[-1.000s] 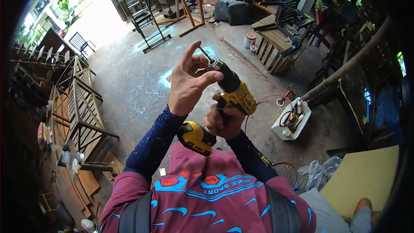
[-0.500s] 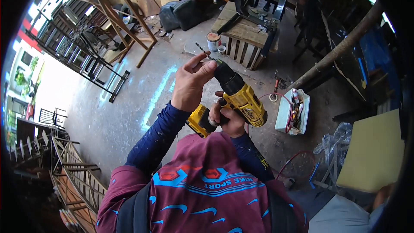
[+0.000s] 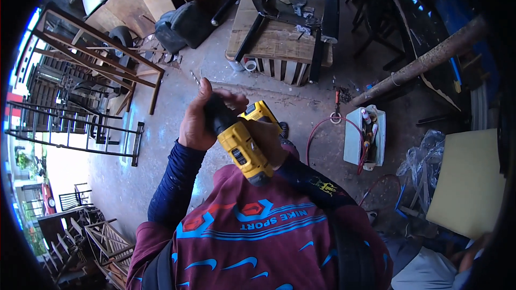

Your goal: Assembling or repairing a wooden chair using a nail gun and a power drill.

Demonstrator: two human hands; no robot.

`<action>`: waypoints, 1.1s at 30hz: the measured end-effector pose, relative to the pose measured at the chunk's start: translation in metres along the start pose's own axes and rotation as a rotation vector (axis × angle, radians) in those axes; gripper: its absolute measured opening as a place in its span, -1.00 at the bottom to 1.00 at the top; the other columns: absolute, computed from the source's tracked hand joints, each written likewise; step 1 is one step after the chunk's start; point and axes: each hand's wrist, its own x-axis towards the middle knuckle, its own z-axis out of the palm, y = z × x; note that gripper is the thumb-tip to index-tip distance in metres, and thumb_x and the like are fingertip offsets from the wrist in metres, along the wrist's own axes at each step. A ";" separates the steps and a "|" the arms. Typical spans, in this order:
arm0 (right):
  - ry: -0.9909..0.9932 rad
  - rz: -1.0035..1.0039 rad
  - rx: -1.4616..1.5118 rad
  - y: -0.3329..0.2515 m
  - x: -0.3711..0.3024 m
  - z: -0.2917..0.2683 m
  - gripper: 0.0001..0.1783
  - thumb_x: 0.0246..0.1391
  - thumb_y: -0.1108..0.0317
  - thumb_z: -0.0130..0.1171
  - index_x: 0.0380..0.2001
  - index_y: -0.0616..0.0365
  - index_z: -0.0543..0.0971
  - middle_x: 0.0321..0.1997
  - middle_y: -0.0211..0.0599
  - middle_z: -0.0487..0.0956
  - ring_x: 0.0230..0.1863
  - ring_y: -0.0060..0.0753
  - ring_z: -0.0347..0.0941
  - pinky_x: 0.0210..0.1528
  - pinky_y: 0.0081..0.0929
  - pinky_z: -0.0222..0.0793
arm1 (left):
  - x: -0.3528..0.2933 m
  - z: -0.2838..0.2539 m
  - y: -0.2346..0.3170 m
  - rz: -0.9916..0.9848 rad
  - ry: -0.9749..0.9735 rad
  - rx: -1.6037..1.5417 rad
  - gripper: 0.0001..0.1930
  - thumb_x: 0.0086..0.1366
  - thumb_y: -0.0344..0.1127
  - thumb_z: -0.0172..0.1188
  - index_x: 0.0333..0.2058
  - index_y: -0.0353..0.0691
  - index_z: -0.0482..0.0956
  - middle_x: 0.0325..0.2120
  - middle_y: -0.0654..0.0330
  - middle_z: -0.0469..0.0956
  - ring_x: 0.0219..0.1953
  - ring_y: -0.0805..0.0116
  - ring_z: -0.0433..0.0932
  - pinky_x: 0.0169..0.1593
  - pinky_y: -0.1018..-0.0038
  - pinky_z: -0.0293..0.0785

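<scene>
A yellow and black cordless drill (image 3: 242, 150) is held in front of my chest, its nose toward the far left. My right hand (image 3: 270, 144) is closed on its handle; the fingers are mostly hidden. The yellow battery (image 3: 259, 111) shows past that hand. My left hand (image 3: 194, 124) wraps round the black chuck (image 3: 216, 113), thumb along one side and fingertips on the other. A thin spiral drill bit (image 3: 195, 78) sticks out beyond the thumb, clear of any surface.
Ahead stands a slatted wooden crate table (image 3: 271, 40) bearing a black chair frame (image 3: 329, 11). To the right are a white bin (image 3: 352, 142) of tools, a red hose (image 3: 310, 138), a slanting pole (image 3: 424, 70) and a pale yellow board (image 3: 465, 182). Another person (image 3: 424, 266) is at lower right.
The drill has swung round toward the left, and its battery now lies on the far side. My left hand has slid from near the bit to round the chuck. The view has shifted.
</scene>
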 end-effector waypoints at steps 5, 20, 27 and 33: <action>-0.210 -0.040 -0.076 0.031 0.044 -0.037 -0.39 -0.04 0.43 0.22 0.15 0.27 0.42 -0.23 -0.07 0.54 -0.16 0.05 0.54 -0.16 -0.15 0.46 | 0.071 -0.024 0.023 -0.188 0.171 0.025 -0.57 0.42 0.07 0.16 -0.44 -0.19 0.49 -0.33 -0.05 0.68 -0.10 0.00 0.67 0.00 0.07 0.59; -0.067 0.880 0.645 0.075 0.231 -0.051 -0.56 0.09 0.11 0.29 -0.18 0.32 0.56 -0.36 -0.22 0.61 -0.31 -0.36 0.60 -0.20 -0.45 0.51 | 0.261 -0.052 0.079 -0.130 -0.403 0.734 -0.59 0.42 -0.08 0.14 -0.11 -0.41 0.63 -0.05 -0.02 0.64 0.02 0.26 0.61 0.16 0.34 0.52; 0.105 0.790 0.152 0.073 0.250 -0.026 -0.70 -0.04 0.27 0.28 -0.37 0.34 0.61 -0.41 -0.22 0.65 -0.29 -0.31 0.64 -0.17 -0.42 0.56 | 0.276 -0.038 0.120 -0.562 -0.328 0.981 -0.28 0.26 0.35 0.23 -0.37 -0.42 0.63 -0.58 0.21 0.50 -0.60 0.48 0.49 -0.59 0.53 0.39; -0.104 0.800 1.039 0.083 0.236 -0.044 -0.55 0.00 0.18 0.31 -0.13 0.31 0.62 -0.21 -0.12 0.69 -0.01 -0.20 0.61 0.14 -0.26 0.47 | 0.287 -0.043 0.100 -0.464 -0.724 0.818 -0.54 0.42 -0.02 0.16 -0.01 -0.36 0.67 0.14 -0.06 0.55 0.43 0.12 0.20 0.43 0.20 0.13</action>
